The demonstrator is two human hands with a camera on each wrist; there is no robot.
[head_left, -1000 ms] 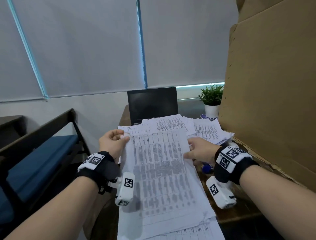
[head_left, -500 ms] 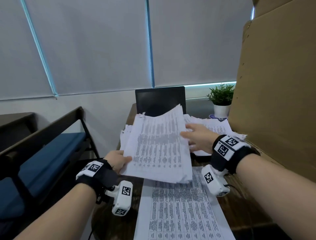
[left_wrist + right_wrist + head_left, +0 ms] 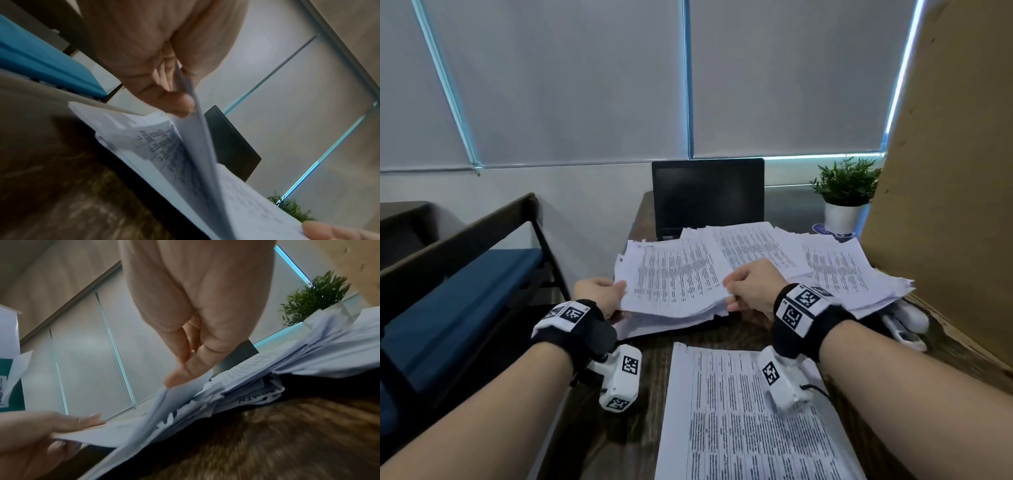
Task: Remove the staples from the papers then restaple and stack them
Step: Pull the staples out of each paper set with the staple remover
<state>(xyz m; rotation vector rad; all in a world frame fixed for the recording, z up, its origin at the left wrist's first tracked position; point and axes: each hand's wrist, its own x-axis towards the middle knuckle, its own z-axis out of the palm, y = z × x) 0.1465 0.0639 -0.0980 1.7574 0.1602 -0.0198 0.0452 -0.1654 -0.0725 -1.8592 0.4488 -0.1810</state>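
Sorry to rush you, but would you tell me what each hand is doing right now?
Left hand: pinching the left edge of the paper bundle.
Right hand: gripping the same bundle's right edge.

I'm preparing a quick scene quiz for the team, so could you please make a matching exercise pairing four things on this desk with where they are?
Things:
1. bundle of papers
2. single printed sheet
3. potted plant
4. laptop

Places:
A. far right corner of the desk, beside the cardboard panel
B. flat on the near part of the desk, in no hand
C. back of the desk, screen dark, behind the paper piles
D. held at its near edge by the left hand and the right hand

Pairs: 1-D, 2-B, 3-A, 4-C
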